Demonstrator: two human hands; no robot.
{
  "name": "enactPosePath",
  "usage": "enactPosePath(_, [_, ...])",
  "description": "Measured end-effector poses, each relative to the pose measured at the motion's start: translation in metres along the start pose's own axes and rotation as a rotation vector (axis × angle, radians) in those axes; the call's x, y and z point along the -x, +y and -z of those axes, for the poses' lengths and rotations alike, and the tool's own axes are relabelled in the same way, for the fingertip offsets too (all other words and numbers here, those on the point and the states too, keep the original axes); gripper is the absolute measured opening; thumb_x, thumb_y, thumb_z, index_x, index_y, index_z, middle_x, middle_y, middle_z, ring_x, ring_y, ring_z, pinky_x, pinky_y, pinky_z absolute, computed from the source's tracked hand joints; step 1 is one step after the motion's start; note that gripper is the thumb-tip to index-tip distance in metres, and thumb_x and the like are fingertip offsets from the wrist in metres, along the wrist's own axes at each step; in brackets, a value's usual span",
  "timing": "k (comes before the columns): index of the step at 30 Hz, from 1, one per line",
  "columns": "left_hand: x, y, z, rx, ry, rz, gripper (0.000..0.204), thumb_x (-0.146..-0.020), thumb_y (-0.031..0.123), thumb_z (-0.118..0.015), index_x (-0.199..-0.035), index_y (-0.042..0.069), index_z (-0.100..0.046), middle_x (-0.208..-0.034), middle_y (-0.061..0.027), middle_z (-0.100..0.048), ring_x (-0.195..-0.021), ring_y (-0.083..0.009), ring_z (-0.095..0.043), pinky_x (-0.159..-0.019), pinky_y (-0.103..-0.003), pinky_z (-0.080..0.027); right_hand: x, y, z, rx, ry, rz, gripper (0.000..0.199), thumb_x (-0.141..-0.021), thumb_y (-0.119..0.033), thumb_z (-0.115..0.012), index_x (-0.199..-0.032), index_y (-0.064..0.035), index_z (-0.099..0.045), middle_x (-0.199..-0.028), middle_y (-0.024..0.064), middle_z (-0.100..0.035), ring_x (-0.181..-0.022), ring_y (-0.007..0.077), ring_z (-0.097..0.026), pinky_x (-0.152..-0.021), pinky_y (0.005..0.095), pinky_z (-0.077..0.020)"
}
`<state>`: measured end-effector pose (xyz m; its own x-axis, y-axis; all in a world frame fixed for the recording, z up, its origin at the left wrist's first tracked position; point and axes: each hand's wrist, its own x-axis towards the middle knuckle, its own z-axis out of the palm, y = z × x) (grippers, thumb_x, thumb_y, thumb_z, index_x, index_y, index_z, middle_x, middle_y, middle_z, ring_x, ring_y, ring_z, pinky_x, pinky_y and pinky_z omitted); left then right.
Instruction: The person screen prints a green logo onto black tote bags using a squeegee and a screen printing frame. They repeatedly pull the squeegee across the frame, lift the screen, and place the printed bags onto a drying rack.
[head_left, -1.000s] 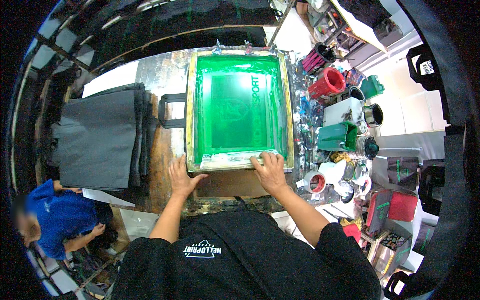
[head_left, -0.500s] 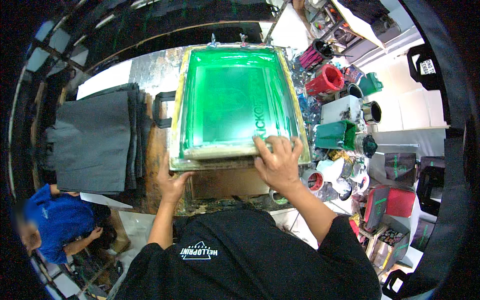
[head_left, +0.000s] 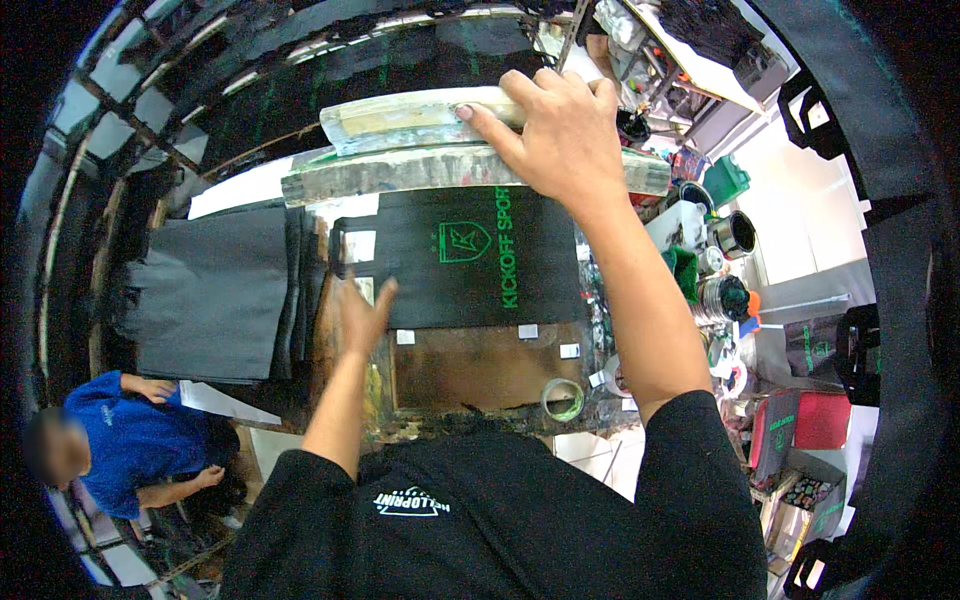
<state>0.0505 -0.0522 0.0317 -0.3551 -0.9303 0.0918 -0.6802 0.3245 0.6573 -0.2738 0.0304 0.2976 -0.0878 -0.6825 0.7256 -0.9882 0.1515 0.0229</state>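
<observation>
My right hand [head_left: 565, 135] is closed over a pale squeegee [head_left: 400, 120] and the near bar of a screen printing frame [head_left: 385, 178]. The frame is tilted up, its near bar high above the table, its mesh hidden. Beneath it lies a black bag [head_left: 410, 250] with a green shield emblem and green lettering. My left hand [head_left: 362, 312], blurred, is beside the bag's left edge, near its handle [head_left: 340, 245]. Its thumb stands apart from its fingers, and I see nothing held.
A stack of black bags [head_left: 215, 300] lies at the left, with a person in blue [head_left: 135, 440] beyond its near corner. A tape roll [head_left: 563, 399] lies near the table's front edge. Cans [head_left: 735, 232] and a green container [head_left: 725, 180] crowd the right side.
The green-inked screen frame has swung up and away at its near side, with my right hand and the squeegee. The printed bag is uncovered. My left hand has come off the frame.
</observation>
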Motion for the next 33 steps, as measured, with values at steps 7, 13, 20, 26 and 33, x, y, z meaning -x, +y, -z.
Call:
enactPosePath(7, [0.045,-0.043,-0.068,-0.268,-0.120,0.296,0.095,-0.079,0.037,-0.091,-0.147,-0.011,-0.045,-0.137,-0.0329,-0.060,-0.131,-0.0487,-0.055,-0.113,-0.053,-0.045,-0.029,0.012,0.000,-0.023,-0.073,-0.047,0.063,-0.097,-0.070,-0.056,-0.096,-0.0108,-0.077,-0.093,0.0160,-0.074,-0.096,0.0350,-0.070,-0.090,0.0546,-0.0433])
enactPosePath(13, [0.033,-0.053,-0.064,-0.091,-0.099,0.219,0.056,-0.083,0.028,-0.087,-0.119,-0.008,-0.064,-0.113,-0.0293,-0.072,-0.109,-0.0476,-0.068,-0.096,-0.051,-0.054,-0.036,0.012,0.002,-0.038,-0.101,-0.068,0.063,-0.097,-0.070,-0.056,-0.098,-0.0103,-0.078,-0.094,0.0169,-0.075,-0.097,0.0352,-0.070,-0.091,0.0546,-0.0433])
enactPosePath(20, [-0.063,0.032,0.024,0.346,-0.064,-0.027,0.033,-0.091,0.013,-0.078,-0.117,-0.007,-0.073,-0.100,-0.0155,-0.078,-0.088,-0.0223,-0.072,-0.082,-0.038,-0.057,-0.045,0.013,0.002,-0.036,-0.097,-0.055,0.063,-0.098,-0.070,-0.054,-0.099,-0.0112,-0.078,-0.094,0.0156,-0.076,-0.095,0.0334,-0.071,-0.092,0.0531,-0.0441])
enactPosePath(26, [-0.073,0.071,0.220,0.570,0.002,0.231,0.039,-0.094,0.010,-0.078,-0.130,-0.002,-0.069,-0.100,-0.0056,-0.077,-0.079,-0.0088,-0.070,-0.061,-0.024,-0.054,-0.031,0.014,0.002,-0.011,-0.054,-0.041,0.060,-0.099,-0.068,-0.054,-0.097,-0.0126,-0.076,-0.091,0.0121,-0.075,-0.095,0.0311,-0.070,-0.090,0.0511,-0.0444])
enactPosePath(33, [0.022,-0.051,0.379,0.729,0.431,0.349,0.032,-0.095,0.011,-0.076,-0.126,0.007,-0.071,-0.103,0.0003,-0.076,-0.078,-0.0065,-0.070,-0.055,-0.019,-0.050,-0.034,0.005,0.014,-0.058,-0.134,-0.081,0.060,-0.100,-0.065,-0.056,-0.098,-0.0071,-0.071,-0.096,0.0146,-0.072,-0.101,0.0344,-0.067,-0.094,0.0540,-0.0440])
